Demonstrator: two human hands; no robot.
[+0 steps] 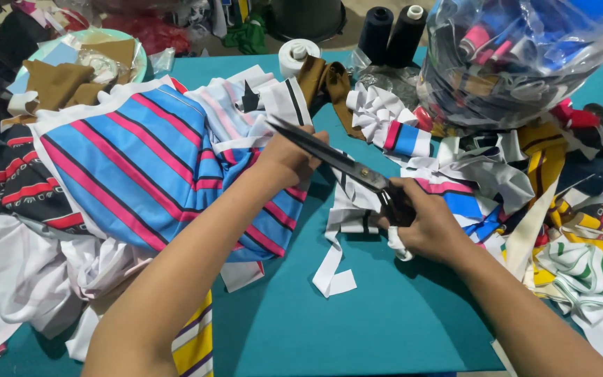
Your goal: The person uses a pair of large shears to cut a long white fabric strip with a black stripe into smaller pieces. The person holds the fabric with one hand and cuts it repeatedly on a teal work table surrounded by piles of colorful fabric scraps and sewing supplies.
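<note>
the right hand [428, 225] is clenched around the handles of the scissors [329, 155], wrist low over the teal table [385, 321], forearm coming in from the lower right. the blades run up and to the left from that hand, nearly closed, their tips ending just past the left hand [289, 159]. the left hand is closed on the edge of the striped cloth [141, 174], knuckles up, pinning blue-and-pink fabric right beside the blades; its forearm crosses from the bottom centre.

as a judgement, the cutting looks well under way: a white strip [340, 244] hangs loose just below the right hand, and cut scraps [567, 230] lie heaped to its right, while the big striped cloth left of the left hand is mostly whole, so much seems left.

beyond the hands sit a white ribbon bow [375, 108], then a tape roll [296, 54], two dark thread cones [391, 31] and a clear bag [525, 63] full of oddments.
</note>
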